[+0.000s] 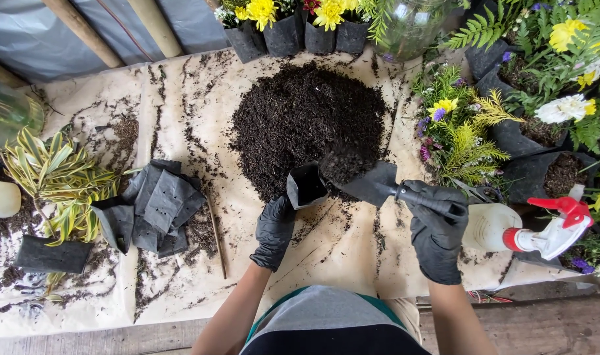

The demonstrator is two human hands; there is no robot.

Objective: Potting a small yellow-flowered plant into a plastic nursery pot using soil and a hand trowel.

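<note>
While left hand (274, 230) grips black bag (306, 185) mouth-up | right hand (437, 227) grips trowel (379, 185), blade pointing left toward soil pile (300, 118)

Soft, even daylight fills the picture, bright but with no hard shadows. The glass jar (412, 26) at the top is shiny and blurry. Things near the edges bend outward. The middle looks sharp.

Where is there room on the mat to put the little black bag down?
Room lies on the sheet between the gloved hands, and between the soil pile and the stack of flat bags. The right side is crowded with potted flowers and a spray bottle.
</note>
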